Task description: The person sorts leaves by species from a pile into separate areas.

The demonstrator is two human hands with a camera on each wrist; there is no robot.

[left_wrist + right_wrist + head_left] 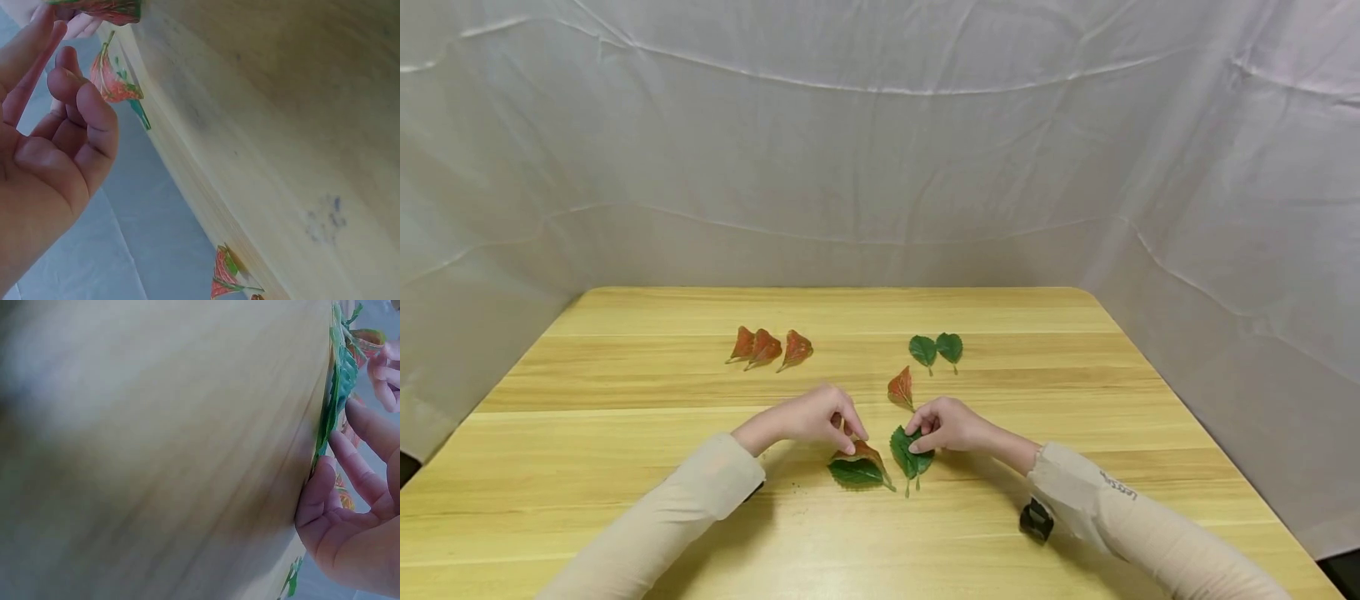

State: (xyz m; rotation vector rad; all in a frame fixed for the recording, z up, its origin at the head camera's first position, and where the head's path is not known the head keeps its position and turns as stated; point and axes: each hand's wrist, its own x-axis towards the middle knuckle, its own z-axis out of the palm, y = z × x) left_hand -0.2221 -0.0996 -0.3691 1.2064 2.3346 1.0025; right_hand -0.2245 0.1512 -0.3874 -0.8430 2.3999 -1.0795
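In the head view my left hand pinches the upper edge of a leaf with a reddish-brown top. Below that edge a green leaf face shows; whether it is one leaf or two together I cannot tell. The left wrist view catches the red leaf at the fingertips, partly cut off. My right hand holds green leaves between thumb and fingers, close to the tabletop, two stems pointing toward me. In the right wrist view the green leaf lies at the tips of thumb and index finger.
A single red leaf lies just beyond the right hand. Farther back are two green leaves side by side. Three red leaves lie at the back left. Pale cloth surrounds the wooden table.
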